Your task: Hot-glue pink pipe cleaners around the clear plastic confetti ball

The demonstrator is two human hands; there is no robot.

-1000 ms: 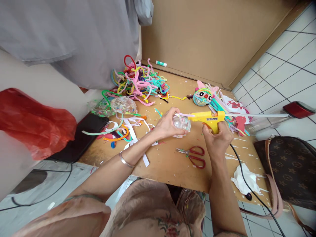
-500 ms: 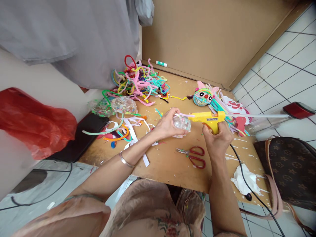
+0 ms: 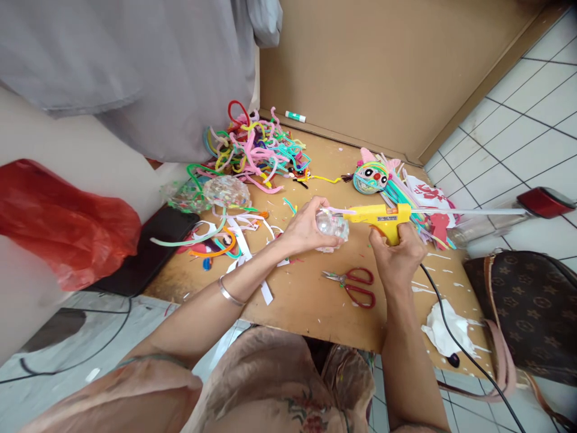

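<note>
My left hand [image 3: 303, 230] is closed around a small clear ball [image 3: 332, 225] with coloured bits inside, held just above the wooden board [image 3: 306, 300]. My right hand [image 3: 395, 255] grips the handle of a yellow glue gun [image 3: 381, 216]. The gun's nozzle points left and touches the top of the ball, beside a thin pink strip. A clear glue stick [image 3: 469, 211] juts out of the gun's back to the right. The gun's black cord [image 3: 444, 328] runs off the board's near right edge.
Red-handled scissors [image 3: 354, 285] lie just in front of my hands. A heap of coloured pipe cleaners [image 3: 255, 147] sits at the back, two bigger clear balls [image 3: 220, 191] to the left, a finished fish-like craft [image 3: 372, 174] behind the gun. A tissue [image 3: 446, 329], a brown handbag [image 3: 532, 307] and a red bag [image 3: 63, 222] flank the board.
</note>
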